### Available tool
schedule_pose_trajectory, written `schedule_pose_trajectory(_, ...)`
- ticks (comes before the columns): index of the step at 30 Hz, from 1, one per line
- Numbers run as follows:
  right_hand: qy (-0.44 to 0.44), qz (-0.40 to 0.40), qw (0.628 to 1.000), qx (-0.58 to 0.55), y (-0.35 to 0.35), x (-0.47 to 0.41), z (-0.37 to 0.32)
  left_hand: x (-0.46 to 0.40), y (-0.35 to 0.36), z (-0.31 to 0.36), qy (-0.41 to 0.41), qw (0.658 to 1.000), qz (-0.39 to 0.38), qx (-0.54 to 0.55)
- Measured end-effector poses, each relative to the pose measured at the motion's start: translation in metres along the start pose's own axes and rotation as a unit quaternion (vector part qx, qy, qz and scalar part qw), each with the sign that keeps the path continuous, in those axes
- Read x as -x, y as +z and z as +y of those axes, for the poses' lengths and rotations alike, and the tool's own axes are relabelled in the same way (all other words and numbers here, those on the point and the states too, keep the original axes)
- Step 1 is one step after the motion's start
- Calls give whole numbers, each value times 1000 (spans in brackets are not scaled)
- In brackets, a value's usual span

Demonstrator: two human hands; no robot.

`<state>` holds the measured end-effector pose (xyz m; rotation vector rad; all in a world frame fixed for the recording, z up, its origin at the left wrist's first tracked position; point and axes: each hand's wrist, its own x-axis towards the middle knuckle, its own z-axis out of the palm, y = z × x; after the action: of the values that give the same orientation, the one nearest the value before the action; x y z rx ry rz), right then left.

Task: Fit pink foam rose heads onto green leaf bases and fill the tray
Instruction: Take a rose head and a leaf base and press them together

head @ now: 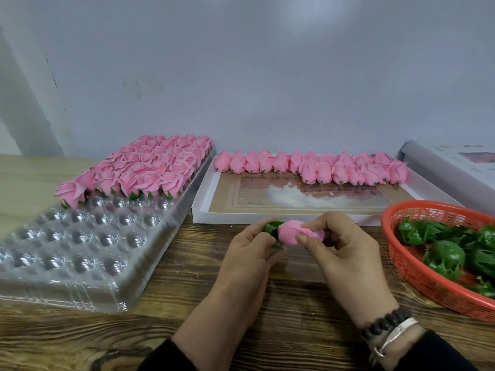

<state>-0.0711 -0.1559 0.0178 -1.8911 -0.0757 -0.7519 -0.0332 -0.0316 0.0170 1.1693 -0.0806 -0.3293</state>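
A: Rose [292,232], head view: we see one pink foam head held sideways above the table [187,277], just in front of the white box [203,199]. We judge the fitting step to be in hand.

B: And the base?

A: We see a green base [273,228] at the rose's left end, touching it. The left hand [251,253] grips that base, fingers curled round it. The right hand [345,247] pinches the rose between thumb and forefinger. Both hands are clamped, meeting at the joint.

B: Is the head fully seated?

A: We cannot tell; the fingers hide the joint. The next move, as we judge it, calls for a push along the axis, gentle enough not to crush the foam, then a carry left to the tray [88,250].

B: How full is the tray?

A: We see finished roses [150,170] filling its far half; the near cups stand open, so roughly half remains. Loose heads [321,167] lie in rows in the box, and spare bases [450,253] lie in the red basket [417,277] at right.
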Motion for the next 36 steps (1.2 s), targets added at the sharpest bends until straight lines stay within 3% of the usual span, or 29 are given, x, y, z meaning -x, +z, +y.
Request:
schedule_pose_trajectory(10,-59,-12,996,59,0,-2,2,1,1,-3,0,998,-55,-17)
schedule_pose_trajectory(20,-28,-12,998,48,-1,-3,6,4,2,-1,11,999,-51,-4)
schedule_pose_trajectory(28,-49,-31,995,83,0,-4,3,9,6,-5,42,991,-122,-36)
schedule_pose_trajectory(31,-47,-22,996,75,-2,-5,5,7,1,-2,68,980,-156,-106)
schedule_pose_trajectory(33,-43,-21,997,53,-4,-6,5,5,-2,-1,96,960,-130,-228)
schedule_pose_trajectory(36,-38,-35,998,31,-5,-6,5,4,-5,0,141,892,-44,-427)
